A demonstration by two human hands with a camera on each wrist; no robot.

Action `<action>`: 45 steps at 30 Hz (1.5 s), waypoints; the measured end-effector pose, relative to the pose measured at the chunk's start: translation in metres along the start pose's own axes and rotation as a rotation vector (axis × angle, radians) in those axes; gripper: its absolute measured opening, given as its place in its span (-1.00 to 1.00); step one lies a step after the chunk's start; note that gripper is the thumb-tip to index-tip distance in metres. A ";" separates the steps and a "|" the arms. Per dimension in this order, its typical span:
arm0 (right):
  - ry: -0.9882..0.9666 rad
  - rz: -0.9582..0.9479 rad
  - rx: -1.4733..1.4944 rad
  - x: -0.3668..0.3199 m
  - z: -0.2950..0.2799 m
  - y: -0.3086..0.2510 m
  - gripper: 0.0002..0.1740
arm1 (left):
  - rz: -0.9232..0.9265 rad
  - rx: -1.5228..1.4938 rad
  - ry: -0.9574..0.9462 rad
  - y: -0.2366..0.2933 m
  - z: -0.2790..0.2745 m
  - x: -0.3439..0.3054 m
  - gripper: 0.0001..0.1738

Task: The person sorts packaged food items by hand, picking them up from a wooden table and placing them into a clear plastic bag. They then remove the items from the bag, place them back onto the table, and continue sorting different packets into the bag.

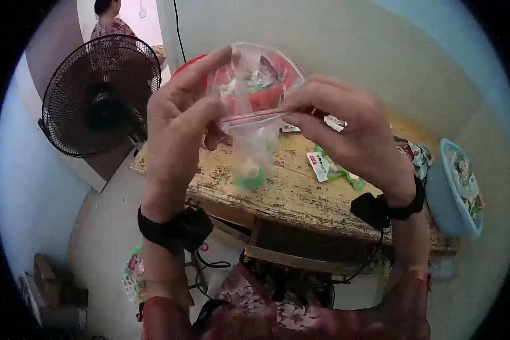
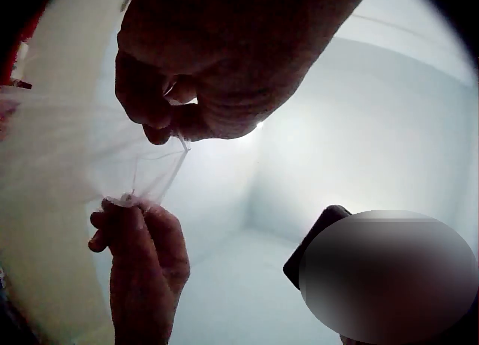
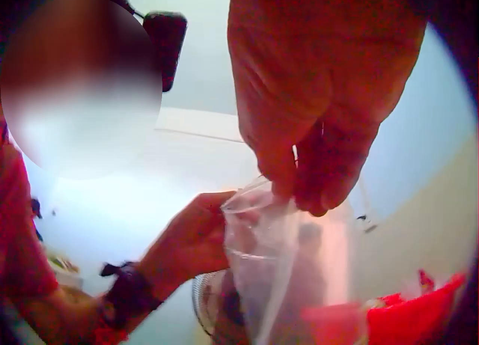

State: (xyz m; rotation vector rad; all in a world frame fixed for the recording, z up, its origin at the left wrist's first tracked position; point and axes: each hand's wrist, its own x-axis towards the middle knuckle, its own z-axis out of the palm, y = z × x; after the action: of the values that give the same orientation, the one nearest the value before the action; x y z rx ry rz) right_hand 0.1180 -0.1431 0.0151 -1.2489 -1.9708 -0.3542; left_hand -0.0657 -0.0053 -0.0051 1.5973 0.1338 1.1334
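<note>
A clear zip bag with a red line along its mouth hangs over the table, held at both ends of the mouth. My left hand pinches one end, its index finger raised. At the other end, my right hand pinches the edge between thumb and fingers. Something green and pale shows, blurred, near the bag's lower end. In the left wrist view the bag stretches between the two hands. From the right wrist, the bag's mouth shows spread a little apart.
Behind the bag stands a red basin with small packets. Green and white packets lie on the worn yellow table. A blue basin of packets stands at the right, a black fan at the left. Another person is in the doorway.
</note>
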 end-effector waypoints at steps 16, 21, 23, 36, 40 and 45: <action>-0.427 0.539 -0.206 -0.181 -0.010 0.045 -0.61 | -0.025 0.515 -0.087 -0.106 0.013 -0.044 -0.43; -0.370 0.519 -0.060 -0.193 0.018 0.064 -0.69 | -0.032 1.026 -0.151 -0.168 -0.012 -0.033 -0.47; -0.368 0.545 -0.027 -0.198 0.036 0.072 -0.68 | -0.099 1.015 -0.225 -0.175 -0.014 -0.030 -0.50; 0.031 0.380 0.147 -0.180 0.079 0.088 -0.69 | -0.436 0.251 -0.273 -0.161 0.010 -0.035 -0.76; 0.013 0.598 0.282 -0.171 0.082 0.076 -0.67 | -0.435 0.065 -0.305 -0.151 0.021 -0.037 -0.81; 0.072 0.818 0.522 -0.159 0.078 0.058 -0.63 | -0.337 0.043 -0.253 -0.144 0.040 -0.042 -0.87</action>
State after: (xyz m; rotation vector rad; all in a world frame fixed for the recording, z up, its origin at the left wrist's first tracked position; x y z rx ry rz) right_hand 0.1693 -0.1723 -0.1620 -1.5109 -1.2162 0.4849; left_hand 0.0058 -0.0046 -0.1431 1.6675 0.2512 0.6684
